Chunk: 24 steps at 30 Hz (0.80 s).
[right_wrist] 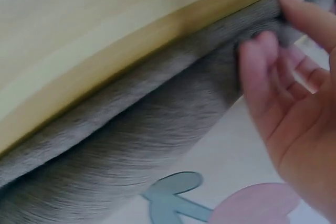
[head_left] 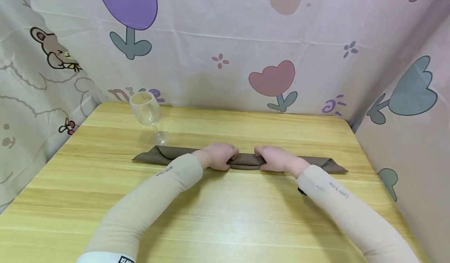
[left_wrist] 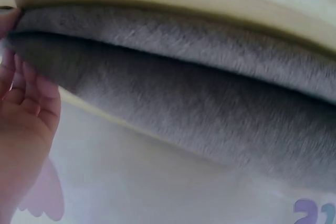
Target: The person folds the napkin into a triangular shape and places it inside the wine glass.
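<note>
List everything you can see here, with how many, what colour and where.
Cloth: one, brown-grey, folded into a long narrow strip lying left to right across the middle of the table.
Wine glass: one, clear, standing upright at the table's far left, just behind the cloth's left end.
Table: one, light wood, filling the lower part of the head view.
Backdrop: one, pale pink with tulips and cartoon animals, around the far and side edges of the table.
Sleeves: two, beige, one on each forearm.
Left hand: one, gripping the cloth just left of its middle.
Right hand: one, gripping the cloth just right of its middle.
</note>
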Motion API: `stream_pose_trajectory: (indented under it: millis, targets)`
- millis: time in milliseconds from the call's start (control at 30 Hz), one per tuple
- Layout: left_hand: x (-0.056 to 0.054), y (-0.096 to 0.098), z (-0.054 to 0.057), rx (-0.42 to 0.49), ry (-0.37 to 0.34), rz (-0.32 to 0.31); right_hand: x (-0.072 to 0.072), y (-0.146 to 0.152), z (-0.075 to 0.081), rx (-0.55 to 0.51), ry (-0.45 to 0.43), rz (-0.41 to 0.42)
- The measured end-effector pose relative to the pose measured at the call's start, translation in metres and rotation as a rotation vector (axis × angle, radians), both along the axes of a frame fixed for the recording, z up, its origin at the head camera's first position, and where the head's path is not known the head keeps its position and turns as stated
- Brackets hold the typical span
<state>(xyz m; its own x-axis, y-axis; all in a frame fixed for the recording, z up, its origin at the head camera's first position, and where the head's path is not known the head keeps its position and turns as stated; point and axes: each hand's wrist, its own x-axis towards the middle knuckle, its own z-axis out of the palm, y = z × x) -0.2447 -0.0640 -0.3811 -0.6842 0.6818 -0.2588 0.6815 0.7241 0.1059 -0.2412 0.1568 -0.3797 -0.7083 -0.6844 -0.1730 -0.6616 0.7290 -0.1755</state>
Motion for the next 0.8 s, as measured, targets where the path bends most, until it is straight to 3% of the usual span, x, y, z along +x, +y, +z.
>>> stream_pose_trajectory:
  millis: [100, 200, 300, 400, 600, 800]
  targets:
    - [0.003, 0.001, 0.004, -0.01, -0.027, 0.01, 0.01, -0.007, 0.002, 0.043, 0.124, -0.009]
    - [0.004, 0.001, 0.006, -0.003, -0.022, 0.002, 0.022, -0.014, 0.002, 0.045, 0.155, -0.009]
    - [0.005, 0.001, 0.006, 0.012, -0.005, -0.005, 0.032, -0.02, -0.002, 0.062, 0.041, -0.009]
    - [0.004, 0.0, 0.004, 0.039, -0.012, 0.031, 0.039, -0.023, -0.007, 0.124, -0.082, -0.038]
    - [0.001, -0.001, 0.002, 0.082, -0.088, 0.162, 0.043, -0.022, -0.011, 0.157, -0.137, -0.067]
    - [0.001, -0.002, 0.003, 0.034, -0.099, 0.192, 0.044, -0.012, -0.006, 0.128, -0.229, -0.091]
